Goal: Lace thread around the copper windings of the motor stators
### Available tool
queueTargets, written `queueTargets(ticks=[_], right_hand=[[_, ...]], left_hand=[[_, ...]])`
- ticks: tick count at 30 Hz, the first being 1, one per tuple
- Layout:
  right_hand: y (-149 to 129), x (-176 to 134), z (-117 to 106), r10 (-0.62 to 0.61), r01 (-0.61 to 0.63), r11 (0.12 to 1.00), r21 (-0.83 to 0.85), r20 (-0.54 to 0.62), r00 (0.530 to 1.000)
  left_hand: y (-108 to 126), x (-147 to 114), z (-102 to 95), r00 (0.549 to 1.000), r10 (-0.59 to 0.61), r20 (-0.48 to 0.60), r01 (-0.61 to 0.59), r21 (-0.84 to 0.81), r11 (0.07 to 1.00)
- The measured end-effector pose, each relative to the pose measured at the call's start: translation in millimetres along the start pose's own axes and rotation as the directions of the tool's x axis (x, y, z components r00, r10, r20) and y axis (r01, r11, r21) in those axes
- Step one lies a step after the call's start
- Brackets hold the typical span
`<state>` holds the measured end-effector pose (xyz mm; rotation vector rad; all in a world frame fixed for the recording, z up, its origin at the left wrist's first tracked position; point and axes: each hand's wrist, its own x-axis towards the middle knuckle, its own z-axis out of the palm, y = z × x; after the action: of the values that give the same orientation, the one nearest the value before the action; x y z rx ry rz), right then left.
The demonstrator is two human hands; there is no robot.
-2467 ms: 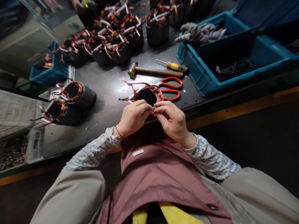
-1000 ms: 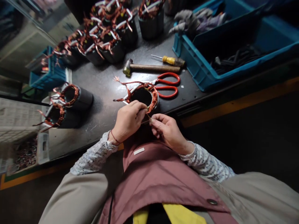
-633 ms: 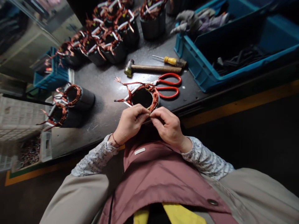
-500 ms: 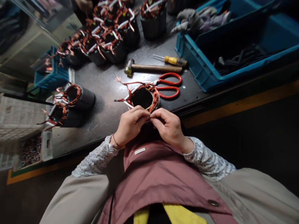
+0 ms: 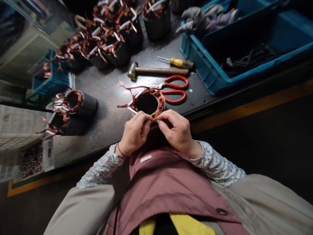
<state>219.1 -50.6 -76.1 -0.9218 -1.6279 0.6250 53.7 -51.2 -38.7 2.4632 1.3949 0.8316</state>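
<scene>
A motor stator point(image 5: 160, 101) with a ring of copper windings stands at the table's near edge, its open bore facing up. White sleeved leads and copper wire ends stick out to its left. At the near rim, my left hand point(image 5: 137, 132) is closed in a pinch on what looks like a thin yellowish lacing cord point(image 5: 153, 115). My right hand point(image 5: 176, 132) pinches at the same place from the right, a small gap between the two sets of fingertips. Most of the cord is hidden by the fingers. Red-handled scissors point(image 5: 174, 96) lie against the stator's far right side.
Beyond lie a hammer point(image 5: 161, 71) and a yellow-handled screwdriver point(image 5: 179, 62). More wound stators point(image 5: 118, 54) crowd the back left; two lie at left point(image 5: 88, 103). A blue bin point(image 5: 207, 73) with dark parts stands right, gloves point(image 5: 207, 18) on its edge. A small blue crate point(image 5: 51, 81) is at left.
My fingertips have drawn slightly apart at the near rim, the left hand shifting a little left. The stator stays in place, while the whole view has shifted slightly.
</scene>
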Motion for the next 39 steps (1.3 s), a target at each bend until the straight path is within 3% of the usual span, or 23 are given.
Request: queueTargets(ticks=[2,5,8,10,12,14,16,19,24,26,30,33,35,39], right_hand=[[-1.0,-0.7,1.4,0.035,-0.035,0.998,0.054,0.003,0.999],[-4.0,-8.1,6.6,0.197,-0.192,0.966,0.173,-0.01,0.98],[-6.7,-20.1,12.7,0.425,-0.404,0.873,0.275,-0.02,0.905],[-8.3,-26.6,15.2,0.598,-0.57,0.736,0.367,0.044,0.8],[-10.0,-29.1,16.1,0.735,-0.718,0.493,0.491,0.207,0.646],[-11.9,-27.1,15.8,0.775,-0.766,0.241,0.596,0.356,0.521],[-13.8,-22.3,15.3,0.786,-0.723,0.134,0.678,0.372,0.494],[-16.4,-16.9,16.3,0.789,-0.647,0.219,0.73,0.257,0.558],[-16.5,-22.1,21.4,0.634,-0.554,0.658,0.51,0.022,0.773],[-14.4,-25.5,21.4,0.57,-0.527,0.756,0.389,0.005,0.821],[-9.7,-24.8,16.1,0.42,-0.412,0.885,0.218,0.012,0.907],[-6.7,-19.4,10.1,0.171,-0.168,0.982,0.083,-0.026,0.985],[-3.8,-17.0,6.6,0.039,-0.039,0.999,-0.004,-0.039,0.998],[3.8,-17.1,3.5,-0.111,0.109,0.989,-0.104,-0.013,0.994]], left_hand=[[-1.2,1.8,-2.5,0.997,-0.053,-0.048,0.051,-0.043,0.998],[-2.0,7.9,-3.5,0.989,-0.102,-0.105,0.097,-0.05,0.994],[-4.6,19.6,-2.1,0.995,-0.051,-0.09,0.045,-0.065,0.997],[-8.5,28.6,-1.9,1.0,-0.023,-0.006,0.022,-0.084,0.996],[-12.9,35.9,-3.1,0.994,-0.028,0.107,0.038,-0.1,0.994],[-16.5,39.9,-5.2,0.984,-0.027,0.174,0.048,-0.121,0.992],[-18.5,40.7,-7.1,0.983,0.002,0.185,0.026,-0.147,0.989],[-19.7,38.6,-8.3,0.985,0.014,0.171,0.015,-0.166,0.986],[-19.1,37.2,-11.3,0.983,-0.083,0.166,0.113,-0.181,0.977],[-15.6,37.4,-14.4,0.984,-0.055,0.17,0.086,-0.185,0.979],[-4.8,33.1,-16.5,0.974,0.117,0.195,-0.088,-0.152,0.985],[-0.8,25.7,-10.8,0.992,0.084,0.095,-0.08,-0.048,0.996],[-1.3,20.8,-5.7,0.999,0.04,0.019,-0.039,-0.014,0.999],[-5.8,14.9,1.2,0.998,0.051,-0.038,-0.054,-0.071,0.996]])
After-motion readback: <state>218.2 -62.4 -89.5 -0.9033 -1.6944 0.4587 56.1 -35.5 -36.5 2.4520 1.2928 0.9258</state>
